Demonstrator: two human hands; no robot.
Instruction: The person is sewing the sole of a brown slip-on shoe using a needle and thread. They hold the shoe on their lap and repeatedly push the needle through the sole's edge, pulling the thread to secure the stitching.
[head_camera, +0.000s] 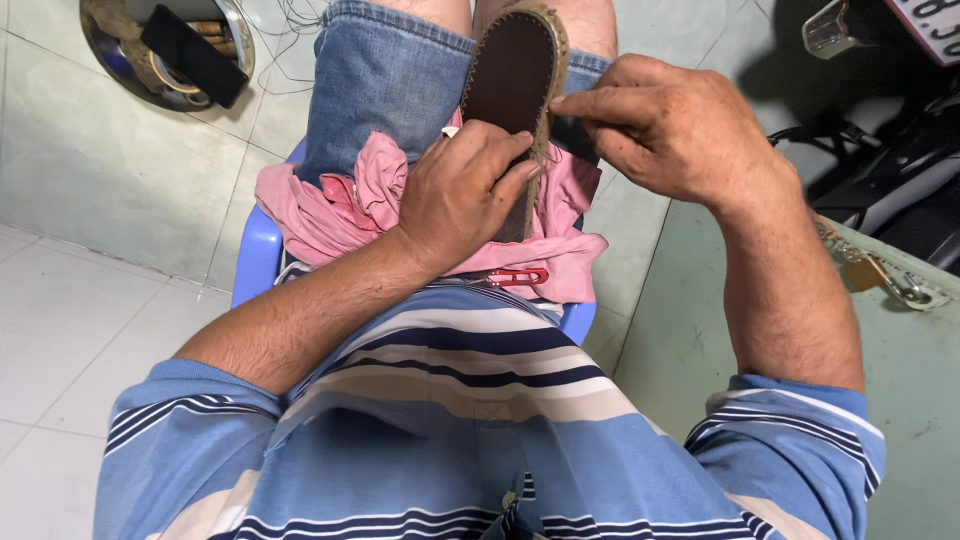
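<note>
A dark brown shoe sole (512, 70) with a stitched tan edge stands upright on my lap, its toe pointing away from me. My left hand (462, 192) wraps around its lower half and holds it. My right hand (672, 132) pinches at the sole's right edge with thumb and forefinger; whether a needle or thread is between them is too small to tell. A pink cloth (340, 205) lies over my denim shorts under the sole. Red thread snips (518, 277) rest on the cloth near my belly.
I sit on a blue plastic chair (256, 262). A round metal bowl (165, 48) with a black object and tools sits on the tiled floor at the upper left. Part of a motorbike (880, 130) stands at the right, with a padlock and keys (885, 277) on the green floor.
</note>
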